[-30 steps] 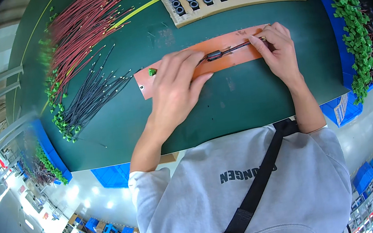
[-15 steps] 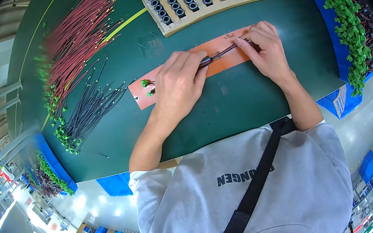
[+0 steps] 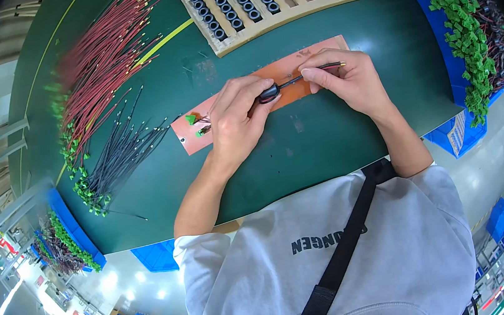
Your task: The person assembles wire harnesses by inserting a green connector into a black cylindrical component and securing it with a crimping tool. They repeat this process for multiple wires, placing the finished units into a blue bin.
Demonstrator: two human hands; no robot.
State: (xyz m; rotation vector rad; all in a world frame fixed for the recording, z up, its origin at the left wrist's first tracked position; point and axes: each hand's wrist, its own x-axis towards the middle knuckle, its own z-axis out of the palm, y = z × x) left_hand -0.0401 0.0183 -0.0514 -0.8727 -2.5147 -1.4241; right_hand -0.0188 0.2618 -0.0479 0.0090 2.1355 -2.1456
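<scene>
My left hand (image 3: 235, 114) is closed round a short black ring core (image 3: 269, 93), thumb and fingers gripping its side. Dark wires (image 3: 290, 81) run out of the core to the right. My right hand (image 3: 349, 79) pinches these wires between thumb and fingertips; their bare ends, one of them red, stick out past the fingers. Both hands are over a long orange board (image 3: 331, 46). At the board's left end lie green connectors (image 3: 191, 119) with wires leading under my left hand, where the rest of them is hidden.
Red wires (image 3: 107, 55) and black wires (image 3: 124, 145) with green connectors lie in bundles on the green table (image 3: 280, 185) at left. A slotted wooden rack (image 3: 309, 7) holding rows of black rings stands behind the board. Blue bins (image 3: 453, 79) heaped with connector wires flank the table.
My right hand has shifted slightly left along the wires, so their ends now show beyond its fingers. More of the black core is visible at my left fingertips.
</scene>
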